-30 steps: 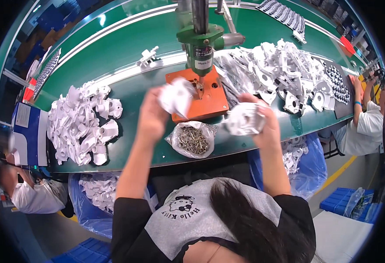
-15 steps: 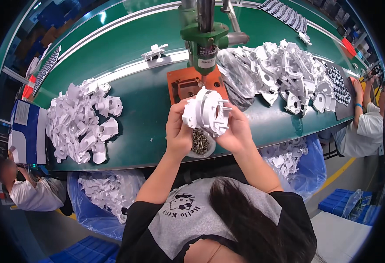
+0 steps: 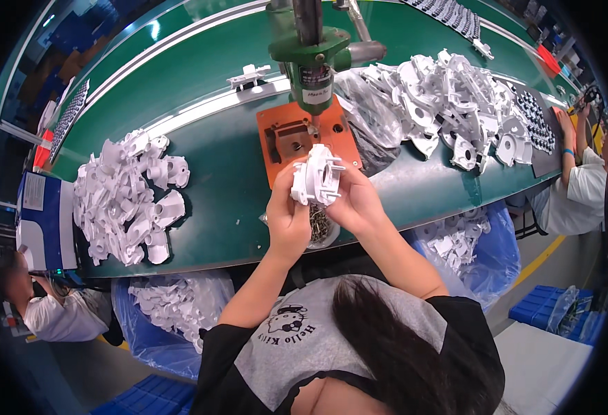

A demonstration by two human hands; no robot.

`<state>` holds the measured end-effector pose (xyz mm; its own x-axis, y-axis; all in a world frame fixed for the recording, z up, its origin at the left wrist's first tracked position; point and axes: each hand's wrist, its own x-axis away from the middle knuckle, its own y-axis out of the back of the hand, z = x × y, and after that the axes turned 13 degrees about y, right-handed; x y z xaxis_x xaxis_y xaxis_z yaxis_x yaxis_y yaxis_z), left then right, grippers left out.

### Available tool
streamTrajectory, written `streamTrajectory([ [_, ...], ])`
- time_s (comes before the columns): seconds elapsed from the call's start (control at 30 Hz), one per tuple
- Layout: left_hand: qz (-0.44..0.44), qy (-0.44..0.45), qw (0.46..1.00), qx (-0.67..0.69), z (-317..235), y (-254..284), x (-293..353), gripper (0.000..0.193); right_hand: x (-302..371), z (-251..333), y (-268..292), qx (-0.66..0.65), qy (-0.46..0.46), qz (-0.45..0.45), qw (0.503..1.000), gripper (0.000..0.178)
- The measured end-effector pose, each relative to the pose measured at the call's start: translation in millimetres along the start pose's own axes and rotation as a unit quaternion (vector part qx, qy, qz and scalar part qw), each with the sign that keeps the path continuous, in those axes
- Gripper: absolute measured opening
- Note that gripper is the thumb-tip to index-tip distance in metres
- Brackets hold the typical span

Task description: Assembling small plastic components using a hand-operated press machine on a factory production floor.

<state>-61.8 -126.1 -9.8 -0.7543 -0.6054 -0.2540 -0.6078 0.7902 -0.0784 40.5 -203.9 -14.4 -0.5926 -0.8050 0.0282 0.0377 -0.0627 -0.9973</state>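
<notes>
Between my two hands is a white plastic housing (image 3: pixel 318 178) with a round opening and several pegs sticking out to the right. My left hand (image 3: pixel 289 211) grips its left side, and my right hand (image 3: pixel 356 200) grips its right side. The part is held in the air in front of an orange fixture (image 3: pixel 276 114) with a metal nest on it. Above that fixture hangs the green head of a press-like machine (image 3: pixel 312 69). Under my hands a clear bowl of small screws (image 3: pixel 321 232) is partly covered.
White plastic parts lie in a heap (image 3: pixel 121 200) on the left and another heap (image 3: pixel 456 104) on the right. A clear plastic bag (image 3: pixel 370 104) is beside the fixture. Blue-lined bins (image 3: pixel 159 346) of parts stand below the table edge. People sit at both sides.
Both hands have brought the white housing slightly lower and turned it, so its round opening shows less. The whole view has also shifted a little. Both hands still hold it.
</notes>
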Motion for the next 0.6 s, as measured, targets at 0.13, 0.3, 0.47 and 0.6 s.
streamTrajectory([
  [0.13, -0.007, -0.042, 0.989, -0.139, -2, 4, 3, 0.049, 1, 4, -2, 0.106, 0.087, -0.056, 0.989, 0.028],
  [0.3, -0.042, 0.01, 0.995, -0.085, 3, -2, 17, 0.054, 5, -8, -3, 0.282, 0.283, -0.023, 0.916, 0.021],
  [0.47, -0.068, 0.011, 0.995, 0.066, -18, 11, -15, 0.052, 1, 13, -5, 0.496, 0.279, 0.065, 0.82, 0.019],
  [0.6, -0.048, -0.07, 0.982, -0.17, -22, 45, -44, 0.04, -58, 96, 19, 0.864, 0.395, 0.037, 0.31, 0.016],
])
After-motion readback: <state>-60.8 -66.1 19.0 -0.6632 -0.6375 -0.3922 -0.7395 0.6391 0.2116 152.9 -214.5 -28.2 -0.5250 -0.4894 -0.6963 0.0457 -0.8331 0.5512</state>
